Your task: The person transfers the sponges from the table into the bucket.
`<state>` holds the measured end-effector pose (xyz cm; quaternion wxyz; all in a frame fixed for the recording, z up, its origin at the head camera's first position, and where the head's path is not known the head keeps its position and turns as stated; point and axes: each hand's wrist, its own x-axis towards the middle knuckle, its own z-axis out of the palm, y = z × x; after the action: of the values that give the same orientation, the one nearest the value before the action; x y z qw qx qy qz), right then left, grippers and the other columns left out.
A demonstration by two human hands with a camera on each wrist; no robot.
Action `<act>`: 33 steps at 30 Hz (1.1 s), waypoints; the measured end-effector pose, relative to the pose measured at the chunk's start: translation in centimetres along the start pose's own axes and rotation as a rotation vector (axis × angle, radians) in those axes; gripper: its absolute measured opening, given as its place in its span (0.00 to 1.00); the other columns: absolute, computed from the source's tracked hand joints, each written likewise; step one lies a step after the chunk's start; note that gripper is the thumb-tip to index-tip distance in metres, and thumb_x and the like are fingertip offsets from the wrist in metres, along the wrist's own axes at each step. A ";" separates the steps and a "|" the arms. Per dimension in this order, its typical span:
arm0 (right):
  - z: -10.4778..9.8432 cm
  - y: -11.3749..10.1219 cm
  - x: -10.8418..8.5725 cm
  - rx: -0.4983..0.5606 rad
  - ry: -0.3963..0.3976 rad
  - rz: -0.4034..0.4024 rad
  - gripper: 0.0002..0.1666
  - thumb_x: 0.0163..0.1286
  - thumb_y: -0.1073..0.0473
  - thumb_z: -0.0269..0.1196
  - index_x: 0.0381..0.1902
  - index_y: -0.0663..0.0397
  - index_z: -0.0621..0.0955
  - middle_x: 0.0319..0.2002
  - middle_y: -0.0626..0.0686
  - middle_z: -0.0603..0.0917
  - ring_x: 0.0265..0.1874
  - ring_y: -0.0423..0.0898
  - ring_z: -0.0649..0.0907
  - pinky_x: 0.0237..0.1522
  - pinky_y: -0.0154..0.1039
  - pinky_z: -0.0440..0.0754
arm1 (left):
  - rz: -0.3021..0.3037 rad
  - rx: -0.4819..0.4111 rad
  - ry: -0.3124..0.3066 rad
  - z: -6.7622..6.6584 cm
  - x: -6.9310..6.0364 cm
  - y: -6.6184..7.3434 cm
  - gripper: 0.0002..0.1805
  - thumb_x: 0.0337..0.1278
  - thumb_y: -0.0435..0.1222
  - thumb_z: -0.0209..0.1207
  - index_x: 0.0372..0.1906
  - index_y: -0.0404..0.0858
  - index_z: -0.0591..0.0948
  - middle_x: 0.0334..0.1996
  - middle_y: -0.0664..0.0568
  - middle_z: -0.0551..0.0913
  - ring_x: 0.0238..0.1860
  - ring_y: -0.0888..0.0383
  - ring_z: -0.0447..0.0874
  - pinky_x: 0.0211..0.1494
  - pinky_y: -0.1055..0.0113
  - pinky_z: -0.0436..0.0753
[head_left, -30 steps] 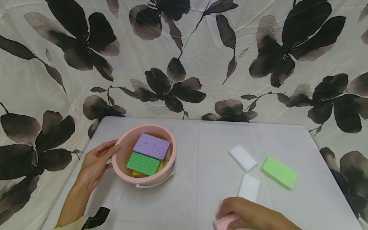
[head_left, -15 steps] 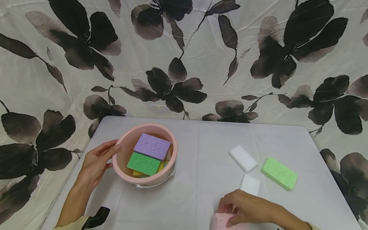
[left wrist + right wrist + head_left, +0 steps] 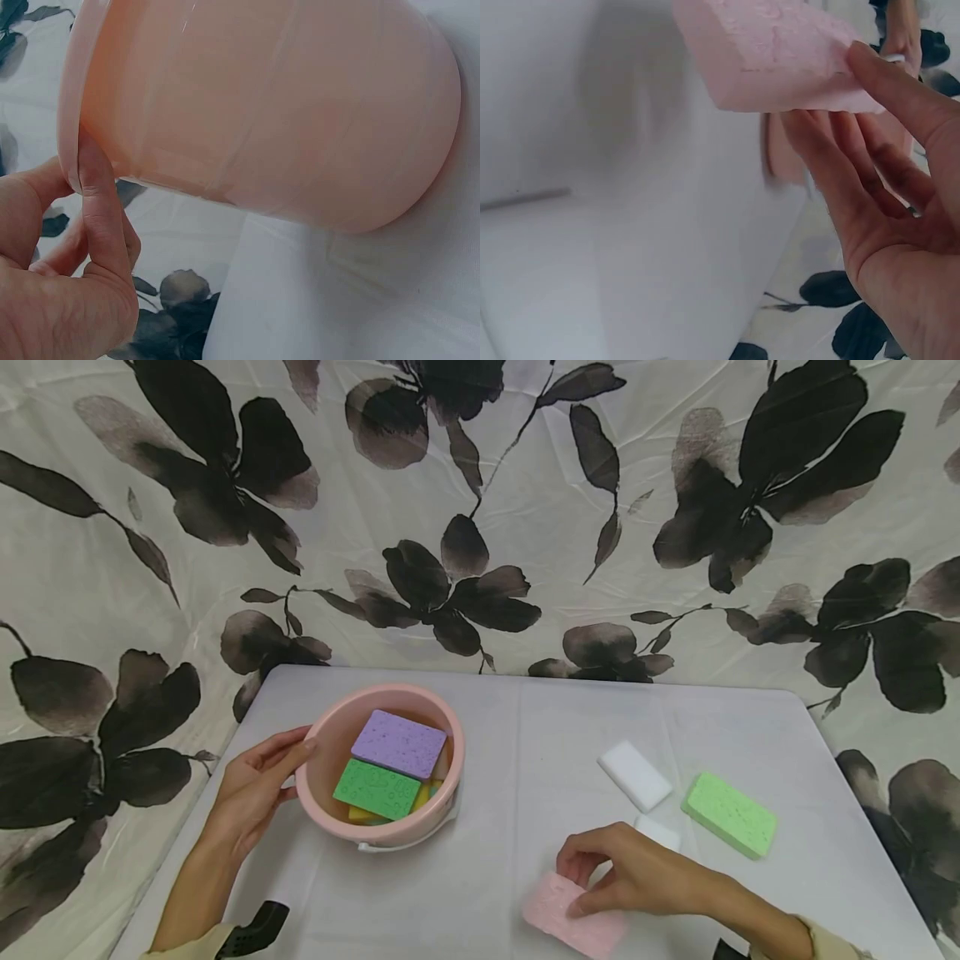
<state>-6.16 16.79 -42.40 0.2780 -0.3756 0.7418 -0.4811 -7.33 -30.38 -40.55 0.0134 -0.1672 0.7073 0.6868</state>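
The rim of the pink bucket [image 3: 390, 834] is pinched on its left side by the left hand [image 3: 253, 787], with just the thin edge between thumb and fingers. To the right of the bucket and nearer the person, a pink sponge [image 3: 566, 914] is held over the table [image 3: 480, 877] by the right hand [image 3: 637, 872], its thumb and fingers kept only a sponge's thickness apart. Inside the bucket, a purple sponge [image 3: 399, 744] and a green sponge [image 3: 377, 789] are seen above something yellow [image 3: 365, 815]. Right of the bucket, two white blocks [image 3: 635, 775] are seen, one partly hidden by the right hand; farther right, a light green sponge [image 3: 730, 815] is seen.
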 end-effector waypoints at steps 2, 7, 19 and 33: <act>-0.1 -0.3 0.3 0.020 0.024 -0.004 0.14 0.64 0.52 0.75 0.44 0.44 0.83 0.36 0.43 0.85 0.37 0.37 0.85 0.38 0.37 0.89 | -0.002 0.001 0.001 0.0 0.0 0.0 0.26 0.62 0.46 0.70 0.62 0.43 0.80 0.45 0.68 0.86 0.45 0.69 0.86 0.39 0.70 0.88; -0.4 -0.9 1.3 0.053 0.080 -0.016 0.15 0.63 0.53 0.76 0.44 0.47 0.83 0.35 0.46 0.86 0.36 0.39 0.87 0.38 0.40 0.90 | -0.012 0.010 0.005 -0.1 0.1 -0.1 0.28 0.62 0.46 0.70 0.64 0.42 0.79 0.46 0.68 0.86 0.46 0.69 0.85 0.39 0.70 0.88; -1.2 -2.7 4.6 0.083 0.189 0.035 0.18 0.60 0.55 0.78 0.45 0.49 0.83 0.33 0.48 0.86 0.35 0.45 0.88 0.35 0.40 0.89 | -0.008 0.014 0.008 -0.1 0.1 -0.4 0.29 0.62 0.47 0.70 0.65 0.41 0.78 0.46 0.68 0.86 0.45 0.69 0.85 0.39 0.70 0.88; -2.9 -5.3 8.5 0.129 0.250 0.030 0.17 0.60 0.59 0.77 0.45 0.54 0.84 0.34 0.52 0.87 0.36 0.50 0.89 0.44 0.39 0.86 | 0.000 0.016 -0.004 -0.1 0.2 -0.2 0.30 0.63 0.46 0.70 0.66 0.39 0.77 0.47 0.68 0.86 0.47 0.69 0.85 0.40 0.70 0.88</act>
<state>-11.70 9.88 -36.86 0.2138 -0.2831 0.7437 -0.5666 -7.41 -30.51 -40.82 0.0162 -0.1655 0.7128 0.6814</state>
